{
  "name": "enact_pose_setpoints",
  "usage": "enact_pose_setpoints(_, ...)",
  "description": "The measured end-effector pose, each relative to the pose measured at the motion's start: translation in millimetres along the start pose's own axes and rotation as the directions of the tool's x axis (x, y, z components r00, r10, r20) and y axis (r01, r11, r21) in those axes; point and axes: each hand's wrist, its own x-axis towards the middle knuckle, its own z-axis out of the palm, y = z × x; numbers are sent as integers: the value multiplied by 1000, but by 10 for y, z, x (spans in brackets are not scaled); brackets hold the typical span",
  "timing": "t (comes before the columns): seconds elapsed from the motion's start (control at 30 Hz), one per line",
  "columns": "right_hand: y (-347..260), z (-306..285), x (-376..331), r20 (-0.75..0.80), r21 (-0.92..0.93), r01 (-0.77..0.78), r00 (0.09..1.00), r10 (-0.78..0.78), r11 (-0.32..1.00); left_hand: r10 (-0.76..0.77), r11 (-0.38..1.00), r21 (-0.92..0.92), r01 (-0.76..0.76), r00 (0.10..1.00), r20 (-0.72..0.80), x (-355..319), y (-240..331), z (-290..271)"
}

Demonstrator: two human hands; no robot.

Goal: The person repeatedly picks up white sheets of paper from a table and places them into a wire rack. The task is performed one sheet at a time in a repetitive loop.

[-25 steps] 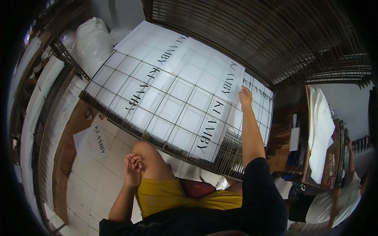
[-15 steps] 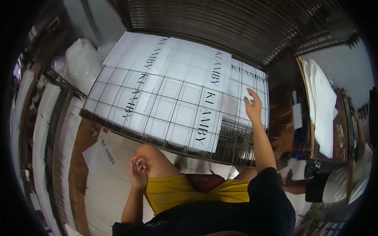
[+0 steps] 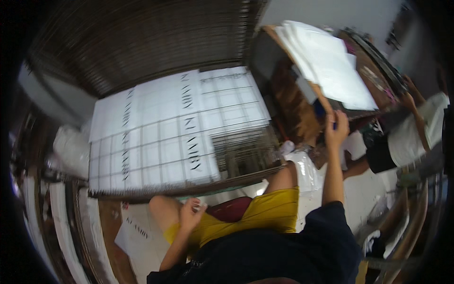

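Note:
My right hand (image 3: 336, 128) reaches out to the right, at the front edge of a wooden table (image 3: 322, 96). Its thumb and fingers are apart, with a dark blue patch showing between them; blur hides whether it touches the wood. On that table lies a stack of white sheets (image 3: 326, 57). My left hand (image 3: 191, 216) stays low over my left thigh, fingers loosely curled, and I make out nothing in it. In front of me, white printed sheets (image 3: 156, 137) with black lettering lie under and over thin wire grids of a metal drying rack (image 3: 142, 193).
Raised wire racks (image 3: 156, 42) tilt up behind the sheets. A white plastic bag (image 3: 71, 146) stands at the left, above long racks. One printed sheet (image 3: 132, 234) lies low on the left. At the right a person in a light shirt (image 3: 414, 128) works beside the table.
My view has turned to the right. My right hand has left the sheets at the rack's right end and moved across to the wooden table. My left hand stays curled near my thigh.

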Motion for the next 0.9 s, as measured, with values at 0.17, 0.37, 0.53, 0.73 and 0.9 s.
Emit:
enact_pose_setpoints(0.17, 9, 176, -153, -5, -75, -3, 1000, 2, 997, 73, 993, 31, -110, 818, 570, -24, 148, 1054)
enact_pose_setpoints(0.37, 112, 263, -248, -94, -30, -38, 995, 35, 999, -147, 989, 81, 124, 768, 623, 146, -143, 1155)
enact_pose_setpoints(0.53, 108, 305, -274, -101, -31, -48, 994, 45, 998, -203, 977, 53, 206, 827, 525, 208, -512, 1152)
enact_pose_setpoints(0.73, 99, 296, -324, -116, -268, -59, 993, 29, 962, -190, 976, 13, 215, 829, 526, 215, -501, 1188)
enact_pose_setpoints(0.9, 179, 253, -268, -173, -237, 40, 982, -82, 971, -198, 970, -16, 244, 822, 533, 205, -393, 1158)
